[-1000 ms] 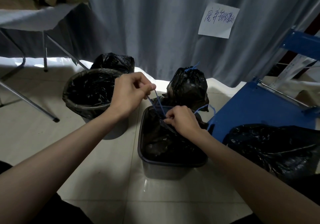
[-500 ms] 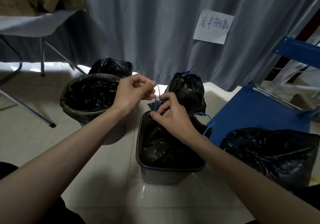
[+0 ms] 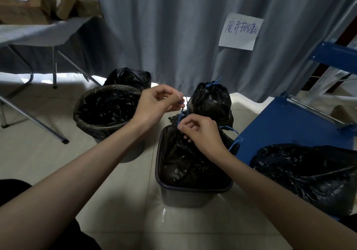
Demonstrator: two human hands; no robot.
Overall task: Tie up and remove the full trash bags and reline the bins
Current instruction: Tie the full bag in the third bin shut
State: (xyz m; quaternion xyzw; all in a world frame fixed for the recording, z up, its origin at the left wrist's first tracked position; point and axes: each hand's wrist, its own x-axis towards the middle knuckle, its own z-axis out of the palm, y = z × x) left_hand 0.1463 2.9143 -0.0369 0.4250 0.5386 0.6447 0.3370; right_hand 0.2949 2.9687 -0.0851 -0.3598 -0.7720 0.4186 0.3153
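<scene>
A rectangular grey bin (image 3: 185,196) stands on the floor in front of me with a black trash bag (image 3: 185,164) inside. The bag's thin blue drawstring (image 3: 181,114) rises from its gathered top. My left hand (image 3: 156,105) pinches the upper end of the string. Just below, over the bin's far rim, my right hand (image 3: 201,134) pinches the string at the bag's neck. A loose loop of the same string (image 3: 234,139) hangs at the bin's right. A round bin (image 3: 108,114) lined in black stands to the left.
A tied black bag (image 3: 210,101) sits behind the rectangular bin and another black bag (image 3: 128,77) behind the round one. A blue shelf (image 3: 286,126) carries a black bag (image 3: 309,174) at right. A folding table (image 3: 38,33) with cardboard boxes stands at left, before a grey curtain (image 3: 173,27).
My right hand rose from the bag's neck toward my left hand, then dropped slightly and shifted its pinch on the string. My left hand stayed in about the same place.
</scene>
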